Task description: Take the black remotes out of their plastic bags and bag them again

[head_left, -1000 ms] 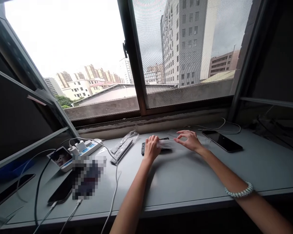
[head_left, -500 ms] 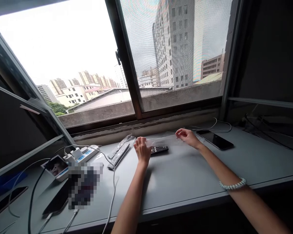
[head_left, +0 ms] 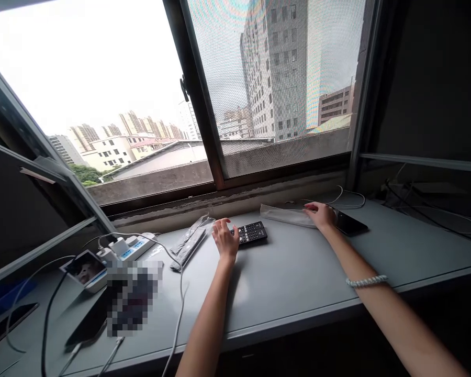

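Observation:
Two black remote controls (head_left: 253,233) lie side by side on the grey desk, their left ends hidden behind my left hand (head_left: 225,241). That hand has bent, parted fingers and appears to hold nothing. Farther right, my right hand (head_left: 320,214) pinches one end of a clear plastic sleeve (head_left: 284,214). The sleeve stretches leftward from the fingers, just above or on the desk near the window wall. Beside my left hand lies another plastic-wrapped item (head_left: 191,247).
A black phone (head_left: 352,224) rests just past my right hand. On the left are a power strip (head_left: 139,247) with plugs, a small picture (head_left: 85,268), a dark phone (head_left: 88,322) and a blurred-out item. A white cable (head_left: 180,309) crosses the desk front.
My right hand has moved right, drawing the plastic sleeve away from my left hand, which has let go of it. More of the remote controls shows. The view has shifted slightly.

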Demonstrator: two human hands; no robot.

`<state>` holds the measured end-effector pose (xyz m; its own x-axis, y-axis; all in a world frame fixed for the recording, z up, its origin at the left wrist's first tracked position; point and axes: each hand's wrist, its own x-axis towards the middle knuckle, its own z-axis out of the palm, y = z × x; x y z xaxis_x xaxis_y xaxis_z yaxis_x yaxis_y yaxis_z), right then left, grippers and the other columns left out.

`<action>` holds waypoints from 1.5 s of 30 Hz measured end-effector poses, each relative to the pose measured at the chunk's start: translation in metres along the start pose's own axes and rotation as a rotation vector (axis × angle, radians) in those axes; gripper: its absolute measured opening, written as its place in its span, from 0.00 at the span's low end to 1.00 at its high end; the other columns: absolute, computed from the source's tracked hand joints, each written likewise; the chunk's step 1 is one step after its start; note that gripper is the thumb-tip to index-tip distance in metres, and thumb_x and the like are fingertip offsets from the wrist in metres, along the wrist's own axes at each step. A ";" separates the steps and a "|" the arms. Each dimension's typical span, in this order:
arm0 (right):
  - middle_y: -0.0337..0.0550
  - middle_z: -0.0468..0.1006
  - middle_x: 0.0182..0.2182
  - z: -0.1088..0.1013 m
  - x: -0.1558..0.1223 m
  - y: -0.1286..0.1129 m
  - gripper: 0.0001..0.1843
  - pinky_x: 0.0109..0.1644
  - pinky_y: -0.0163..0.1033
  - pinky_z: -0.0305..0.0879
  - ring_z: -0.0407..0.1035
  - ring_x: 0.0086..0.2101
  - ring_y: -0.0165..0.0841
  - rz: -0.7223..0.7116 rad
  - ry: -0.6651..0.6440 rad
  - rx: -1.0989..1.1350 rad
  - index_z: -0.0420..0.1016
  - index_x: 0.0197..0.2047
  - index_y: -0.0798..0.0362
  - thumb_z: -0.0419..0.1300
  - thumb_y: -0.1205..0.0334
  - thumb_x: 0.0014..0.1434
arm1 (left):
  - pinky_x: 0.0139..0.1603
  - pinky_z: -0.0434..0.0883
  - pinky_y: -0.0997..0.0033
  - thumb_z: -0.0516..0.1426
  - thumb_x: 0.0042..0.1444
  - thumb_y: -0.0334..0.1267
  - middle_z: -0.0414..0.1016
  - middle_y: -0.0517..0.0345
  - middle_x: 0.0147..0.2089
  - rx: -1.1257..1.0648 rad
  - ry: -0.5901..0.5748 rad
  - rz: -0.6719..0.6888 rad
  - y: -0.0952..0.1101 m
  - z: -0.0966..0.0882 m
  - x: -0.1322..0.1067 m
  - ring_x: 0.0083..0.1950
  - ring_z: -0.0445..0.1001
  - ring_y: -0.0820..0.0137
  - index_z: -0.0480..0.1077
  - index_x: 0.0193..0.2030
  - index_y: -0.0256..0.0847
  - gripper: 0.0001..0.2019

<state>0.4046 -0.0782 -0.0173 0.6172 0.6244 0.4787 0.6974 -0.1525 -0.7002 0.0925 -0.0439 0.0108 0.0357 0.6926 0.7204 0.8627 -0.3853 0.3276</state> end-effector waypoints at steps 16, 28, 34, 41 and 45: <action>0.47 0.64 0.59 0.038 -0.025 -0.019 0.20 0.61 0.64 0.38 0.52 0.60 0.45 -0.344 -0.487 -0.160 0.71 0.54 0.46 0.50 0.59 0.59 | 0.46 0.63 0.64 0.49 0.54 0.30 0.66 0.52 0.43 -0.003 -0.025 0.038 0.005 0.001 -0.001 0.47 0.64 0.62 0.62 0.41 0.41 0.07; 0.44 0.75 0.49 0.031 -0.022 -0.026 0.14 0.43 0.43 0.68 0.68 0.49 0.41 -0.338 -0.259 -0.141 0.80 0.40 0.49 0.52 0.64 0.58 | 0.45 0.63 0.62 0.50 0.54 0.31 0.67 0.51 0.43 -0.022 -0.004 0.061 0.001 0.005 0.000 0.46 0.66 0.61 0.62 0.41 0.40 0.07; 0.41 0.77 0.45 0.030 -0.028 -0.038 0.15 0.36 0.40 0.68 0.69 0.45 0.38 -0.376 -0.100 -0.161 0.80 0.39 0.48 0.51 0.62 0.59 | 0.45 0.64 0.62 0.49 0.54 0.31 0.66 0.51 0.42 -0.014 -0.007 0.062 0.002 0.004 0.001 0.45 0.65 0.61 0.62 0.41 0.40 0.07; 0.38 0.77 0.46 0.035 -0.032 -0.047 0.14 0.36 0.37 0.66 0.67 0.47 0.36 -0.369 -0.224 -0.244 0.79 0.40 0.47 0.52 0.61 0.59 | 0.44 0.63 0.61 0.49 0.54 0.31 0.66 0.51 0.43 -0.010 -0.020 0.054 0.003 0.004 0.001 0.45 0.65 0.61 0.62 0.41 0.40 0.07; 0.39 0.77 0.45 0.033 -0.032 -0.047 0.13 0.38 0.36 0.66 0.68 0.46 0.36 -0.363 -0.302 -0.251 0.79 0.41 0.46 0.57 0.59 0.54 | 0.45 0.63 0.61 0.49 0.54 0.31 0.66 0.51 0.43 -0.004 -0.050 0.057 0.004 0.005 0.000 0.46 0.65 0.61 0.62 0.41 0.40 0.07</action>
<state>0.3400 -0.0652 -0.0171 0.2137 0.8579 0.4673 0.9352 -0.0414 -0.3516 0.0979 -0.0422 0.0094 0.1096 0.6991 0.7066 0.8564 -0.4272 0.2900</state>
